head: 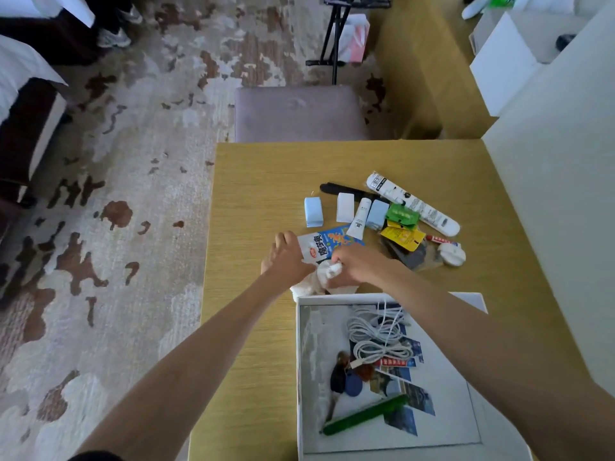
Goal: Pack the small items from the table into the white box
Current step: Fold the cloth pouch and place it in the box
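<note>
Head view: we look down along both our bare arms at a yellow-tan table (253, 327), with a patterned carpet (116, 194) to its left.
Left hand (288, 257): it rests at the left edge of a crumpled white cloth (324, 277); the fingers curl downward, and we cannot tell how firmly they grip it.
Right hand (354, 264): its fingers are closed into a fist around the top of the same cloth, bunching it up.
Cloth position: it sits on the table just beyond the far rim of the white box (301, 377), between our two hands.
White box: open, at the near right of the table; our right forearm crosses above its far right corner.
Box contents: a coiled white cable (376, 337), a green pen (366, 415) lying diagonally, a blue key fob (354, 385) with dark keys beside it, and several printed cards (409, 397) fanned across the floor of the box.
Items on the table: a snack packet (314, 249) partly under our hands, an orange and blue packet (342, 239) touching it, two pale blue boxes (313, 211), a small white box (345, 207), and a white tube (359, 218).
Further right: a green sachet (402, 214), a yellow sachet (402, 237), a long white packaged item (412, 202), a black strip (346, 191), and a round white object (451, 254).
Beyond the table: a grey-purple padded stool (299, 114) touches the far edge.
</note>
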Demonstrator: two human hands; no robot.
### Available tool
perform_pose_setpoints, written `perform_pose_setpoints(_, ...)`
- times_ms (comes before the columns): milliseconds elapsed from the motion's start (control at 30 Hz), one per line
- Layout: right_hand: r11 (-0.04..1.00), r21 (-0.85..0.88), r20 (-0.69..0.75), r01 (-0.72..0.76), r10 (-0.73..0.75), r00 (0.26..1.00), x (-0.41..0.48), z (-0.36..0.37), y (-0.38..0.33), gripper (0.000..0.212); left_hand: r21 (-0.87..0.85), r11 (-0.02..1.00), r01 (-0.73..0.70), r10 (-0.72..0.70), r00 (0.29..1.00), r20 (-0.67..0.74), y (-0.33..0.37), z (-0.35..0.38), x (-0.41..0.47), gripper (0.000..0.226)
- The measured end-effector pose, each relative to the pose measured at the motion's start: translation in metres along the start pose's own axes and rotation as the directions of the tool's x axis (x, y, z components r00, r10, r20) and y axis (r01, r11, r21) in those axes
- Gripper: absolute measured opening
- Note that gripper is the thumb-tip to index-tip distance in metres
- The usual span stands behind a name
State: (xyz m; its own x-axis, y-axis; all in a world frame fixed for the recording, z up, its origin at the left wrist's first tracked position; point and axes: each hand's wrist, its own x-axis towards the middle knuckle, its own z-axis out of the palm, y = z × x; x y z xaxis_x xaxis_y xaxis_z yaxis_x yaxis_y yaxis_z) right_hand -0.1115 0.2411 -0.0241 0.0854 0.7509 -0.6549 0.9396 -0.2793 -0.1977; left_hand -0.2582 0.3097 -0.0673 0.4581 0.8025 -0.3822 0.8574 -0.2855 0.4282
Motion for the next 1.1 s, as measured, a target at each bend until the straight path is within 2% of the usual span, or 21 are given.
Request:
perform_pose_setpoints(100,1.000,-0.003,0.012,0.000,0.000,1.000,0.003,0.003,-0.002,0.006,0.014,0.999,0.047,-0.048,0.997,0.057,-0.008,0.000,-0.005,0.082)
perform_pose_setpoints(200,0.990,0.136,-0.016,0.042,-0.040,0.999,0.001,-0.003,0.006,0.015,0.018,0.992,0.122,-0.123,0.975,0.187,-0.015,-0.004,-0.009,0.080)
perform_pose_setpoints(300,0.953,0.289,-0.089,0.095,-0.072,0.993,-0.006,-0.011,0.014,0.011,-0.004,0.988,0.156,-0.152,0.965,0.215,-0.021,-0.006,-0.012,0.065)
perform_pose_setpoints(433,0.760,0.633,-0.211,0.145,-0.011,0.977,-0.026,-0.024,0.018,0.011,-0.130,0.973,0.190,-0.145,0.945,0.294,-0.025,-0.003,-0.018,0.059)
perform_pose_setpoints(500,0.663,0.725,-0.257,0.184,0.013,0.966,-0.040,-0.032,0.016,0.011,-0.198,0.952,0.231,-0.160,0.934,0.321,-0.026,-0.003,-0.022,0.056)
perform_pose_setpoints(600,0.574,0.785,-0.313,0.235,0.040,0.949,-0.057,-0.040,0.011,0.015,-0.300,0.902,0.309,-0.189,0.911,0.367,-0.028,-0.007,-0.030,0.040)
perform_pose_setpoints(667,0.530,0.800,-0.363,0.281,0.054,0.930,-0.070,-0.045,0.003,0.017,-0.305,0.918,0.252,-0.161,0.942,0.295,-0.031,-0.012,-0.038,0.026)
perform_pose_setpoints(700,0.509,0.801,-0.395,0.314,0.055,0.917,-0.076,-0.048,-0.002,0.019,-0.323,0.920,0.222,-0.157,0.964,0.216,-0.031,-0.017,-0.044,0.025)
perform_pose_setpoints(767,0.481,0.789,-0.461,0.383,0.049,0.886,-0.088,-0.053,-0.014,0.020,-0.363,0.921,0.144,-0.157,0.988,-0.007,-0.029,-0.030,-0.061,0.029)
perform_pose_setpoints(833,0.441,0.773,-0.523,0.455,0.038,0.851,-0.099,-0.056,-0.029,0.019,-0.376,0.926,0.028,-0.125,0.964,-0.237,-0.024,-0.045,-0.081,0.030)
perform_pose_setpoints(900,0.378,0.754,-0.590,0.537,0.030,0.807,-0.108,-0.057,-0.044,0.019,-0.488,0.872,-0.045,-0.117,0.948,-0.297,-0.015,-0.058,-0.102,0.029)
perform_pose_setpoints(967,0.323,0.731,-0.644,0.601,0.035,0.765,-0.116,-0.056,-0.057,0.020,-0.679,0.727,-0.098,-0.092,0.967,-0.238,-0.005,-0.067,-0.121,0.027)
perform_pose_setpoints(1033,0.352,0.687,-0.681,0.636,0.007,0.732,-0.123,-0.054,-0.067,0.019,-0.801,0.583,-0.135,-0.002,0.986,-0.168,0.005,-0.073,-0.136,0.028)
perform_pose_setpoints(1100,0.441,0.623,-0.703,0.646,-0.047,0.710,-0.130,-0.050,-0.070,0.016,-0.872,0.467,-0.150,0.067,0.989,-0.134,0.014,-0.078,-0.148,0.019)
